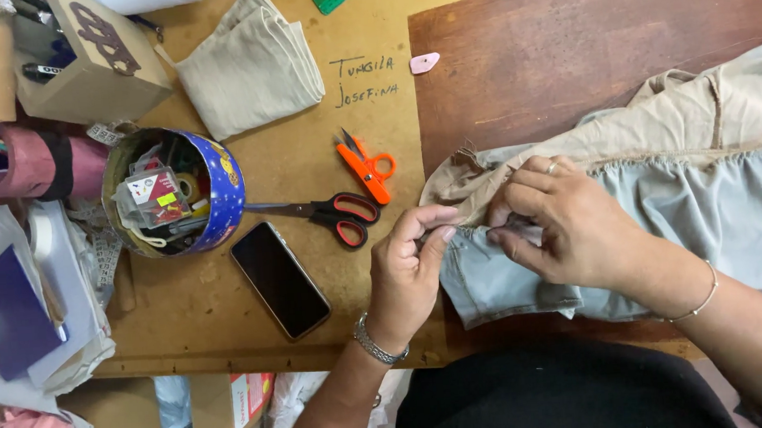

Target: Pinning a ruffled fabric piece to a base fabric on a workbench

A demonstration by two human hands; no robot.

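From the head camera, both hands meet at the near left end of a pale garment [666, 194] that lies across the work table [305, 157], its long axis running away to the right and off the frame. The left hand [407, 270] is pinched shut on the fabric edge just at its thumb and forefinger; the right hand [560, 224] lies on the cloth beside it, fingers curled down onto a gathered seam, grasping the same edge from the other side, so the two hands nearly touch. Left of the left hand lie red-handled scissors [332, 214], small orange snips [365, 169] and a dark phone [280, 279]. Whether a needle or pin sits between the fingertips is too small to tell, and the garment's far end is cut off.
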